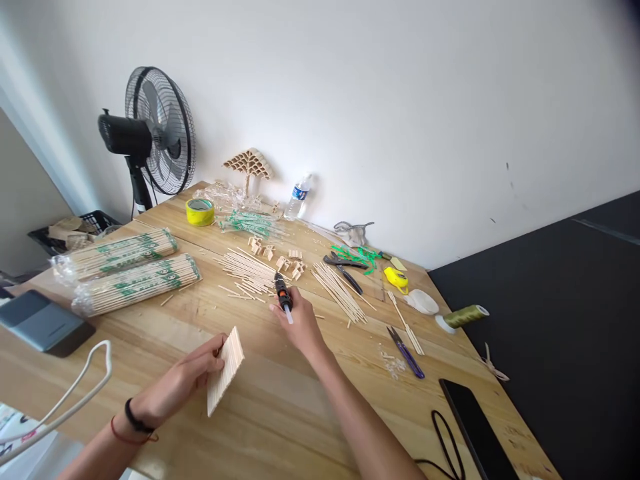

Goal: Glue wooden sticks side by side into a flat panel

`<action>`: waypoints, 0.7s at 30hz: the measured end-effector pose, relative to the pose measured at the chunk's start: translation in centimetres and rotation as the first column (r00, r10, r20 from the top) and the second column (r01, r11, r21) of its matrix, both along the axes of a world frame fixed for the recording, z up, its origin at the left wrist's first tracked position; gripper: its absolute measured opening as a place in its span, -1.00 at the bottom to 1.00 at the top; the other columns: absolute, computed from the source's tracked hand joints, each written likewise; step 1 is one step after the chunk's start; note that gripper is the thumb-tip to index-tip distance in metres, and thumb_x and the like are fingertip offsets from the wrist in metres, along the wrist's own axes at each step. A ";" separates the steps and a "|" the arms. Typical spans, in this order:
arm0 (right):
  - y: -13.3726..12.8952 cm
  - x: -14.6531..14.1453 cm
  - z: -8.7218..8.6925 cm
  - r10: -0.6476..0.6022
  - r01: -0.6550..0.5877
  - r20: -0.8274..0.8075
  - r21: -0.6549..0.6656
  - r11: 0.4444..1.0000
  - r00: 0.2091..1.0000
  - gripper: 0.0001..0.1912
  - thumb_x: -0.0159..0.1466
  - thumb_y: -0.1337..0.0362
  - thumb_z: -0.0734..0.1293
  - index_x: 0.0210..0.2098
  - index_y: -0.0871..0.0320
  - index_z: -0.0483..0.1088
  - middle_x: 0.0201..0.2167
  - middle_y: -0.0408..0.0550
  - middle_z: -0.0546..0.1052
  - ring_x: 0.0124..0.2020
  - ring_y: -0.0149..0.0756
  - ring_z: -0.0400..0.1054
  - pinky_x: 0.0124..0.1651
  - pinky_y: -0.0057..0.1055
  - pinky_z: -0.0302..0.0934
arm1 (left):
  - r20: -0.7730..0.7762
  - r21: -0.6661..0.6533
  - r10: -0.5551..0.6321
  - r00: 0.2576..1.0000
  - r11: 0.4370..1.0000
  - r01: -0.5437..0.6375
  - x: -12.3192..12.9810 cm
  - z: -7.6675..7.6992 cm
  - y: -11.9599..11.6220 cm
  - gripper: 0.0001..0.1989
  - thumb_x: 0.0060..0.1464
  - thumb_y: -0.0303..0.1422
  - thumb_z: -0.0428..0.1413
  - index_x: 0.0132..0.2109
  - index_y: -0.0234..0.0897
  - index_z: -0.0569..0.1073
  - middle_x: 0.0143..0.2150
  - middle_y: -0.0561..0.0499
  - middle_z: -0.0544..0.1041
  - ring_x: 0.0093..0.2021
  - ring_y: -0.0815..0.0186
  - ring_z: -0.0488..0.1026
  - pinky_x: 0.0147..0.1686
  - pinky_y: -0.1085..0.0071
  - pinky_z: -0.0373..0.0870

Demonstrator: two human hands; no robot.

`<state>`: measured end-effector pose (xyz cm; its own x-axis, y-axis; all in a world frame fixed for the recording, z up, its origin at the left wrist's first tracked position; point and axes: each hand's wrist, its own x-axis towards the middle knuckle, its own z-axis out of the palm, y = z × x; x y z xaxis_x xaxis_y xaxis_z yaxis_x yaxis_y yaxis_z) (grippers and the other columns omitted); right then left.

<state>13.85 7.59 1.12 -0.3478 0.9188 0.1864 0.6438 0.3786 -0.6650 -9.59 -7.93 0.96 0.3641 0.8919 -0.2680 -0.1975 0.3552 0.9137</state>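
My left hand [193, 370] pinches a small flat panel of wooden sticks [227, 373] along its left edge, holding it tilted above the table. In my right hand [303, 320] is a black glue gun [283, 292] with a pale glue stick showing from its back end; its nozzle points away from me toward loose wooden sticks [250, 270]. Just beyond the nozzle stand several tiny stick-built pieces [283, 260]. Another pile of thin sticks [340, 293] lies to the right of my right hand.
Two wrapped stick bundles [140, 283] and a power bank [45, 323] lie left. Yellow tape [200, 212], a bottle [299, 197] and a stick-built tree [249, 163] stand at the back. Pliers [345, 267], snips [406, 353], a tape measure [397, 280] and a phone [477, 427] lie right.
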 end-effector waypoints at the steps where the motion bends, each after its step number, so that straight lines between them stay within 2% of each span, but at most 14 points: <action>1: 0.7 -0.8 -0.2 0.000 0.000 0.020 0.003 1.000 1.000 -0.85 0.39 0.22 0.43 -0.09 0.12 0.46 -0.17 0.03 0.66 -0.18 -0.08 0.56 -0.08 -0.19 0.43 | 0.058 -0.028 0.046 0.997 0.999 -0.044 -0.1 0.1 -0.6 -0.69 0.25 -0.14 0.14 0.06 -0.15 0.49 -0.02 -0.02 0.51 0.08 0.07 0.43 0.12 0.24 0.37; 3: 2.2 -1.8 -0.4 -0.022 0.022 0.062 0.005 1.000 0.998 -0.74 0.46 0.16 0.43 0.04 0.19 0.50 -0.03 0.02 0.62 -0.09 -0.13 0.56 0.00 -0.11 0.48 | 0.144 -0.067 0.075 0.987 0.996 -0.066 -0.3 0.6 -1.6 -0.69 0.21 -0.11 0.20 0.01 -0.14 0.51 -0.04 -0.01 0.50 0.06 0.05 0.43 0.11 0.22 0.39; 5: 3.4 -2.4 -0.4 -0.040 0.041 0.103 -0.004 0.999 0.994 -0.67 0.49 0.16 0.42 0.16 0.18 0.48 0.09 0.06 0.59 -0.01 -0.11 0.56 0.03 -0.07 0.52 | 0.161 -0.047 0.064 0.985 0.997 -0.057 -0.5 1.0 -2.3 -0.61 0.22 -0.02 0.22 0.07 -0.10 0.52 0.01 -0.03 0.49 0.08 0.03 0.42 0.12 0.17 0.40; 7: 4.3 -2.9 -0.4 -0.037 0.039 0.143 -0.015 0.999 0.989 -0.63 0.49 0.17 0.42 0.22 0.16 0.46 0.16 0.08 0.56 0.03 -0.08 0.56 0.05 -0.04 0.52 | 0.135 0.026 0.054 0.989 0.998 -0.058 -0.7 1.2 -2.7 -0.47 0.15 0.02 0.29 0.20 -0.02 0.49 0.10 -0.04 0.48 0.13 0.01 0.40 0.17 0.12 0.38; 10: 4.8 -3.8 -0.5 -0.019 0.028 0.207 -0.041 0.999 0.978 -0.62 0.48 0.17 0.43 0.22 0.16 0.46 0.18 0.09 0.55 0.06 -0.06 0.55 0.07 -0.02 0.51 | 0.080 0.133 0.051 0.996 0.989 -0.061 -0.9 1.2 -2.7 -0.27 -0.02 -0.05 0.43 0.28 0.06 0.45 0.20 -0.05 0.44 0.23 -0.06 0.35 0.26 0.07 0.32; 13: 4.8 -4.6 -0.8 -0.010 0.031 0.252 -0.079 0.996 0.968 -0.63 0.48 0.17 0.43 0.22 0.16 0.46 0.18 0.09 0.55 0.06 -0.06 0.55 0.07 -0.02 0.51 | -0.006 0.172 0.070 0.998 0.983 -0.068 -0.9 1.0 -2.7 -0.32 0.03 -0.07 0.41 0.27 0.02 0.44 0.24 -0.08 0.41 0.32 -0.12 0.26 0.33 0.03 0.24; 16: 4.8 -5.0 -1.1 0.003 0.027 0.244 -0.119 0.993 0.970 -0.63 0.48 0.17 0.43 0.22 0.15 0.46 0.18 0.09 0.55 0.07 -0.06 0.54 0.08 -0.02 0.51 | -0.129 0.209 0.084 0.988 0.976 -0.056 -1.1 1.3 -2.7 -0.36 0.11 -0.05 0.34 0.28 -0.04 0.39 0.19 -0.09 0.42 0.25 -0.10 0.31 0.31 0.05 0.26; 21: 4.8 -4.5 -0.4 0.008 0.008 0.090 -0.174 0.985 0.996 -0.63 0.48 0.17 0.42 0.22 0.15 0.46 0.19 0.09 0.55 0.06 -0.06 0.55 0.08 -0.02 0.51 | -0.311 0.231 0.090 0.946 0.973 -0.016 -1.0 2.0 -2.0 -0.32 0.14 -0.10 0.30 0.32 -0.11 0.27 0.18 -0.10 0.47 0.23 -0.07 0.39 0.29 0.11 0.29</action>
